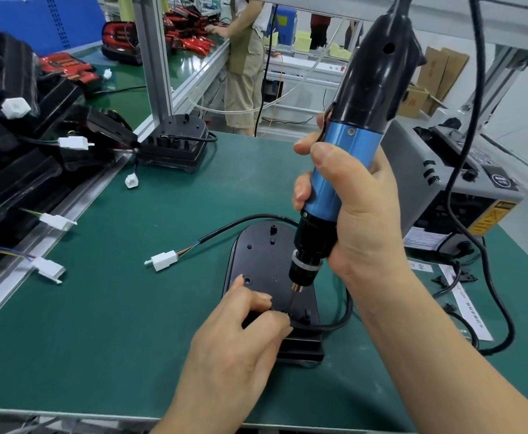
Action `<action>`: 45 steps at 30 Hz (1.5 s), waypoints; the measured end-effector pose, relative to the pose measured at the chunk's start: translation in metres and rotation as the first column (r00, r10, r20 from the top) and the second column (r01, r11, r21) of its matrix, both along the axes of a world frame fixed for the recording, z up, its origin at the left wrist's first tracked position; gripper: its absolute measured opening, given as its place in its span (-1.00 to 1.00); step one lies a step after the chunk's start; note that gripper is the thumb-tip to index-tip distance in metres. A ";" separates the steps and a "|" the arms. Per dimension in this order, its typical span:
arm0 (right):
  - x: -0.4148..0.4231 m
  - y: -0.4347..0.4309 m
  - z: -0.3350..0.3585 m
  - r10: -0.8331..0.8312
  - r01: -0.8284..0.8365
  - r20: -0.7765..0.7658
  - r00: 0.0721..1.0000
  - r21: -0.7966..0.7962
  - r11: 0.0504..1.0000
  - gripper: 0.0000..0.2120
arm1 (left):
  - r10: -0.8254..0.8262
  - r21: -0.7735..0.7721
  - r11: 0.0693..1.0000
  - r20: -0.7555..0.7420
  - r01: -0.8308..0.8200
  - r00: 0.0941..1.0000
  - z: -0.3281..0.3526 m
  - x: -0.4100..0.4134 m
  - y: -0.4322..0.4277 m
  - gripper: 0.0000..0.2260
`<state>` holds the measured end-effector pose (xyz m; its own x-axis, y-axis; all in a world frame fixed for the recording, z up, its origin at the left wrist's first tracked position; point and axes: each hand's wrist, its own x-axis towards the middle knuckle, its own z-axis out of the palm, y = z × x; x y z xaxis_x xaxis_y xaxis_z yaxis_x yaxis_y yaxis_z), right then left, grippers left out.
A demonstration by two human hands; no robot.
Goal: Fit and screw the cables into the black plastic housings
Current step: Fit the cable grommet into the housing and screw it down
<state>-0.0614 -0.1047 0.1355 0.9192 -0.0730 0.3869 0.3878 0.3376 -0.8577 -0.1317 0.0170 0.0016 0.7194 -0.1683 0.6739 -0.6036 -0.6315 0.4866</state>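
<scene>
Right hand [350, 211] wrapped firmly round the blue barrel of the driver [345, 170], tool upright, bit pointing down. Directly under it the housing [261, 261] lies flat on the counter [115, 308], inner face up. Left hand [240, 333] sits below and left of the right one. Its fingers are curled, pinching what I take to be the cable [240, 221] down at the housing's near end, touching or just beside the bit tip. I can't make out a screw there; it's too dark and small. The cable loops out to the right of the left hand, passes behind the driver, and ends in a white connector [164, 260] well left of both hands. My read: cable seated, this fixing under way and not finished. Whether the housing's other holes need screws I cannot tell. Far left of the left hand is a pile [12, 170] of housings with connectors hanging out, probably done already.
</scene>
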 end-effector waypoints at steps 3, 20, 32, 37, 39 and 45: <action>0.001 0.000 -0.001 0.025 -0.025 0.013 1.000 0.000 1.000 -0.89 | -0.001 0.000 1.000 -0.013 0.001 1.000 0.001 0.000 0.000 -0.88; 0.001 0.002 -0.001 0.140 -0.137 0.040 0.989 -0.065 0.988 -0.84 | 0.003 0.005 1.000 -0.027 -0.003 1.000 0.001 0.000 0.001 -0.84; 0.002 -0.039 0.001 -0.022 0.027 -0.047 0.999 0.108 0.994 -0.75 | -0.001 -0.013 1.000 0.027 0.001 1.000 0.003 -0.001 0.001 -0.94; -0.007 -0.119 0.005 -0.312 0.361 -0.225 0.923 0.226 0.905 -0.81 | 0.000 -0.020 1.000 0.039 0.001 0.999 0.007 -0.001 0.001 -0.97; -0.013 -0.153 0.001 -0.415 0.489 -0.339 0.844 0.172 0.855 -0.83 | -0.009 -0.037 0.999 0.042 0.011 0.999 0.006 -0.001 0.001 -0.96; -0.030 -0.231 -0.041 -0.562 0.630 -0.623 0.545 -0.138 0.764 -0.72 | -0.021 -0.056 0.998 0.030 0.022 0.999 0.005 0.000 -0.001 -0.91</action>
